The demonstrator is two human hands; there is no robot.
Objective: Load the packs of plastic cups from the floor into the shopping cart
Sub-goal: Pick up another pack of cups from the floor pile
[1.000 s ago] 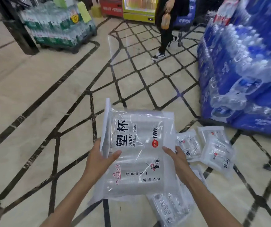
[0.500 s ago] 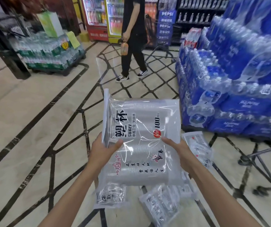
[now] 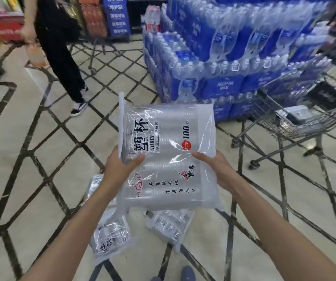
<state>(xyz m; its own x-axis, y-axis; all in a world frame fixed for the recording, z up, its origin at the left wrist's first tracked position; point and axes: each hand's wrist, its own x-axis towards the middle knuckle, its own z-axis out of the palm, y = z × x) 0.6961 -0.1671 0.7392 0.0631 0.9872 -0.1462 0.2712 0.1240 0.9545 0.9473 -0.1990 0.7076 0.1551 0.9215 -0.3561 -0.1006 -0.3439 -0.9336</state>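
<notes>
Beige tiled floor [image 3: 11, 142] with dark lattice lines, stacked bottled-water cases [image 3: 234, 57]

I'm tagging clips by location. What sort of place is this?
Most likely a supermarket: stacked bottled water packs on display, a wire shopping cart on the tiled floor, and Pepsi cases behind.
</notes>
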